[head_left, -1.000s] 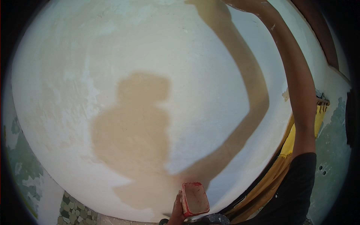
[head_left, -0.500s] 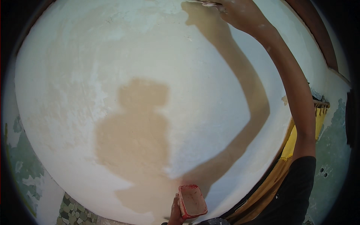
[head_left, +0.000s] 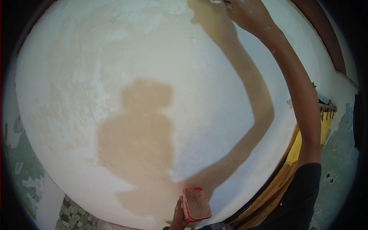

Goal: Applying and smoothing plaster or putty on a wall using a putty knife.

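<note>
My right hand (head_left: 249, 15) is raised to the top edge of the view, against the white wall (head_left: 214, 96). Its fingers are closed on a thin, flat putty knife (head_left: 217, 1), mostly cut off by the frame. Low in the middle, my left hand (head_left: 179, 216) grips the side of a red square tub (head_left: 188, 219). Pale, smeared paste (head_left: 197, 205) coats the inside of the tub. Shadows of my head and raised arm fall across the wall.
A yellow and brown curtain (head_left: 264, 207) hangs from a rod (head_left: 327, 107) at the right. Beyond it is a patchy green wall (head_left: 337, 165) with small holes. Pebble-patterned stone (head_left: 74, 214) shows at the lower left, and a brown beam (head_left: 326, 34) runs along the upper right.
My right hand has shifted slightly up and right, so less of the putty knife shows. My left hand and the tub have barely moved.
</note>
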Demonstrator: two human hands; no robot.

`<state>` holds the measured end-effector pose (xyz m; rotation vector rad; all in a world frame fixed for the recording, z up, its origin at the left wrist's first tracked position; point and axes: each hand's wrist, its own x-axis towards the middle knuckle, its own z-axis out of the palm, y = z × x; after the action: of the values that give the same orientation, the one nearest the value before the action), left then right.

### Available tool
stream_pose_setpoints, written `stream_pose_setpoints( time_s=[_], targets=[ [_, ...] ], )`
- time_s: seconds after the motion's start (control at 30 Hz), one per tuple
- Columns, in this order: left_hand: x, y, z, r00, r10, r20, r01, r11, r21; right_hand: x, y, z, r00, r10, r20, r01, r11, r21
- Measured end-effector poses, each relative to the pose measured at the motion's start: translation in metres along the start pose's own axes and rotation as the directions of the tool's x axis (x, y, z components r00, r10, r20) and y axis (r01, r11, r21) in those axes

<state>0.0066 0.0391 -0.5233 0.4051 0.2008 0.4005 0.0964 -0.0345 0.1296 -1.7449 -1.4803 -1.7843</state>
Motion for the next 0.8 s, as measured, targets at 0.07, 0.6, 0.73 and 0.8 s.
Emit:
stream_pose_setpoints(
  time_s=[0.07,0.6,0.73,0.8],
  targets=[
    [0.008,-0.006,-0.009,0.998,-0.053,0.038,0.054,0.998,-0.021,0.025,0.035,0.048,0.988,-0.150,0.019,0.150,0.988,0.044],
    [0.004,0.002,-0.015,0.990,-0.138,0.038,0.137,0.990,0.038,0.022,-0.022,0.061,0.807,-0.475,-0.350,0.542,0.832,0.121],
    [-0.004,0.013,0.010,0.973,-0.205,0.109,0.204,0.979,0.022,0.008,-0.004,0.115,0.936,-0.263,-0.234,0.302,0.941,0.151],
    [-0.008,0.018,0.024,0.975,-0.201,0.092,0.199,0.980,0.027,-0.014,-0.018,0.116,0.915,-0.273,-0.298,0.326,0.934,0.148]
  ],
)
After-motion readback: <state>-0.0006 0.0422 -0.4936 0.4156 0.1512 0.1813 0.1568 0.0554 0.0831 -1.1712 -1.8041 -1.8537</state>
